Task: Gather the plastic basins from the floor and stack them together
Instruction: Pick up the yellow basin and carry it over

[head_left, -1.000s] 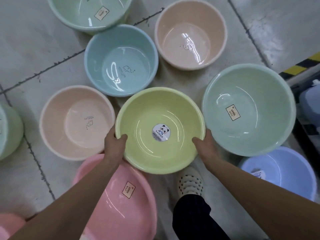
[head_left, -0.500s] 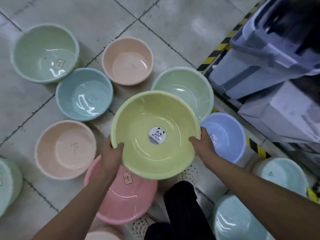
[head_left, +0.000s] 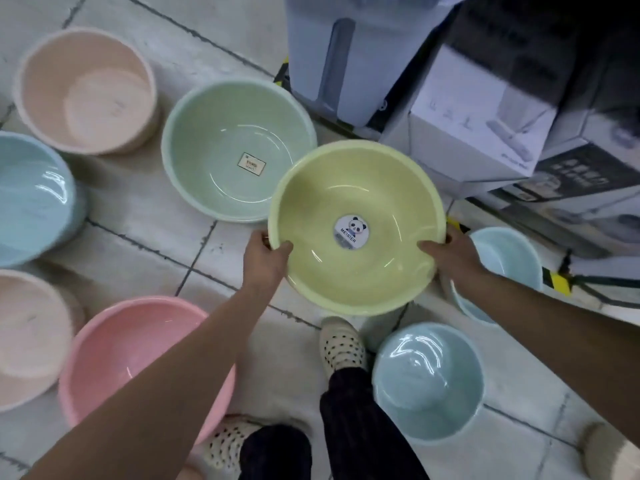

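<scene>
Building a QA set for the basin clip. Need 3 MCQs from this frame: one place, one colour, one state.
1. Where does the green basin with the rectangular label sit, seen from the camera?
A. up and left of the yellow basin
B. inside the pink basin
C. under the shoe

2. What colour is the basin with the panda sticker?
A. pink
B. yellow
C. blue

3. How is the yellow basin held?
A. lying on the floor untouched
B. by one hand only
C. by both hands at its rim

Key: 1 A, it lies on the floor past the yellow rim's upper left. 2 B, the sticker sits in the yellow one. 3 C, left hand and right hand grip opposite sides.
</scene>
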The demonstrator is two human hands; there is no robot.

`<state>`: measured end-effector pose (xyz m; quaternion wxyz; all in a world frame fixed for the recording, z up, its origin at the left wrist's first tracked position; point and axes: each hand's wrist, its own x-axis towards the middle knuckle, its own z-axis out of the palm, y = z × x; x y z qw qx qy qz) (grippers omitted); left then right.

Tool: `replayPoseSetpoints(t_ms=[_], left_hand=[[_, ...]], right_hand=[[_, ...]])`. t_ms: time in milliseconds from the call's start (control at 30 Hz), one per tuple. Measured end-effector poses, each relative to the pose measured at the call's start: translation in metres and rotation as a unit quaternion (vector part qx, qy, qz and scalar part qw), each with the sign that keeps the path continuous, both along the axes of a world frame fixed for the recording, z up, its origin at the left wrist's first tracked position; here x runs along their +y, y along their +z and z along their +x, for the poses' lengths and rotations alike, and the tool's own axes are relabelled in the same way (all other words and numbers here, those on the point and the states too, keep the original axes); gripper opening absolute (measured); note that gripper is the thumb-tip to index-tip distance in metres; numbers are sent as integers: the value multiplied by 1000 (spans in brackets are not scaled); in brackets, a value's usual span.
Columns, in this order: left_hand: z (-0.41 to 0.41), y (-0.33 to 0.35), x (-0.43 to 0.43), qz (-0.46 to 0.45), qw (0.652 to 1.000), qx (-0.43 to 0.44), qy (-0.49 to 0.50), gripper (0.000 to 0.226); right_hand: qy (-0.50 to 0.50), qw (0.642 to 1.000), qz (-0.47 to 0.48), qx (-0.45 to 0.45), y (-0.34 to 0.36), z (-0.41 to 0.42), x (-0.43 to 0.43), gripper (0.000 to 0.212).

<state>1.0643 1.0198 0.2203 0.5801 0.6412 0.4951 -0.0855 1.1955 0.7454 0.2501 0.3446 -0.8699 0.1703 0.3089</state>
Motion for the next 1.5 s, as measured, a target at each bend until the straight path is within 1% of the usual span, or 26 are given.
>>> replayPoseSetpoints(t_ms=[200, 300, 367, 467, 533, 600, 667, 733, 800, 900, 967, 1033, 1100, 1167, 1267, 1400, 1500], left_hand=[[29, -77, -37, 22, 1000, 20, -5, 20], [28, -104, -48, 35, 999, 26, -2, 17], [26, -121, -51, 47, 999, 16, -1, 20], [23, -141, -58, 40, 999, 13, 2, 16], [21, -150, -65, 18, 1000, 18, 16, 30], [20, -157, -68, -8, 999, 26, 46, 44], [19, -158, -67, -30, 997, 32, 60, 52], [17, -142, -62, -48, 995, 43, 80, 53], [12, -114, -58, -61, 992, 45, 97, 45], [-6, -53, -41, -52, 992, 32, 107, 38], [-26, -5, -24, -40, 993, 18, 112, 36], [-53, 47, -3, -26, 990, 4, 141, 38], [-85, 108, 21, -6, 983, -18, 181, 38], [-119, 175, 44, 4, 973, -26, 228, 40], [-183, 276, 69, 30, 955, -3, 295, 38], [-277, 399, 87, 47, 928, -22, 370, 44], [-344, 477, 85, 74, 896, -21, 437, 43]], right_hand=[[-12, 1000, -4, -2, -76, 34, -24, 48], [-10, 1000, -22, 16, -106, 34, -32, 46], [-16, 999, -25, 23, -125, 31, -38, 48], [-37, 999, -15, 32, -148, 20, -45, 47], [-77, 996, -11, 32, -161, 7, -47, 45], [-121, 992, -11, 35, -169, -7, -47, 47], [-148, 988, 6, 34, -167, -16, -46, 52], [-154, 987, 28, 30, -156, -23, -44, 58], [-137, 990, 33, 31, -128, -29, -40, 61], [-115, 992, 44, 41, -71, -41, -24, 59], [-94, 994, 53, 35, -23, -48, -3, 51], [-61, 995, 71, 33, 27, -58, 23, 42], [-19, 994, 101, 31, 81, -71, 55, 44], [17, 991, 128, 25, 140, -88, 93, 50], [72, 983, 165, 42, 229, -124, 145, 57], [147, 966, 198, 79, 335, -179, 201, 54], [209, 948, 218, 98, 400, -230, 232, 53]])
